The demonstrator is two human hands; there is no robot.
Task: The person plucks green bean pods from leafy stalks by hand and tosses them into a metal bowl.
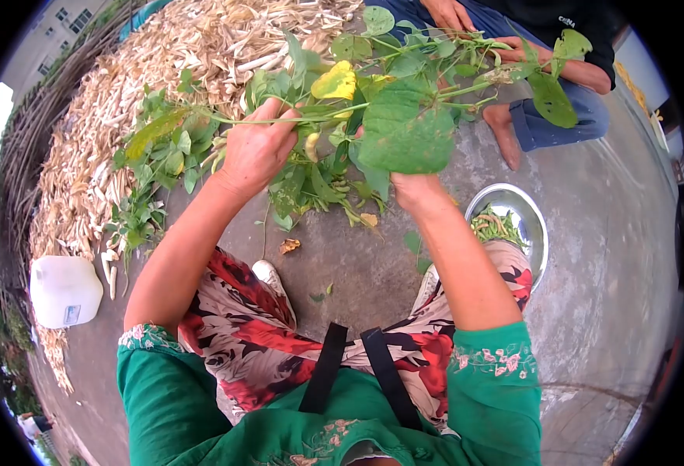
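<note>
My left hand (258, 147) is closed round the stem of a leafy bean vine (318, 118), which stretches across in front of me. A pale pod (311, 146) hangs from the vine close to that hand. A broad green leaf (408, 128) covers the fingers of my right hand (419, 189), so its grip is hidden; the hand is raised at the vine's right part. More leafy bean plants (311, 186) lie on the ground beneath. To the right, a metal bowl (542, 229) holds several green and yellowish pods (497, 227).
Across from me a person in blue trousers (563, 124) has both hands (474, 31) on bean stems. A large heap of dry pale husks (124, 101) spreads at the left and back. A white plastic jug (65, 291) stands at the left. Bundled sticks (35, 147) lie beyond the heap.
</note>
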